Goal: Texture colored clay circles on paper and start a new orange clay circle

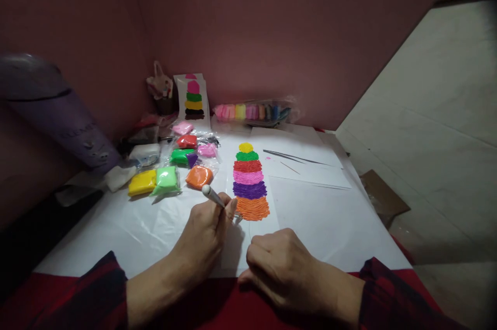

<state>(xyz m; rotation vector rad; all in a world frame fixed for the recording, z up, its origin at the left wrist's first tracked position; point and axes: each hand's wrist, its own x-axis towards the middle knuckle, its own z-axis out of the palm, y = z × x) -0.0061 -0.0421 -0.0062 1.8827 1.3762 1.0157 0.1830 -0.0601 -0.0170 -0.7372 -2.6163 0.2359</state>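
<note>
My left hand [207, 229] is closed round a slim white pen-shaped tool [213, 195], whose thin tip reaches the lower left edge of the orange band [252, 209]. That band is the bottom of a tapering stack of textured clay on a white sheet [233, 260]. Above it come purple [250, 190], pink [248, 177], red [247, 166] and green [247, 156] bands, topped by a yellow one [245, 147]. Just below the stack, my right hand [281, 265] rests with curled fingers at the sheet's near part. What its fingers hold, if anything, is hidden.
Clear packets of coloured clay, including an orange packet [199, 177] and a yellow packet [142, 183], lie left. Tweezers [291, 156] and a thin stick [290, 168] lie right. Behind are a bag of clay colours [252, 112] and finished cards [194, 102]. A purple bottle [73, 123] stands far left.
</note>
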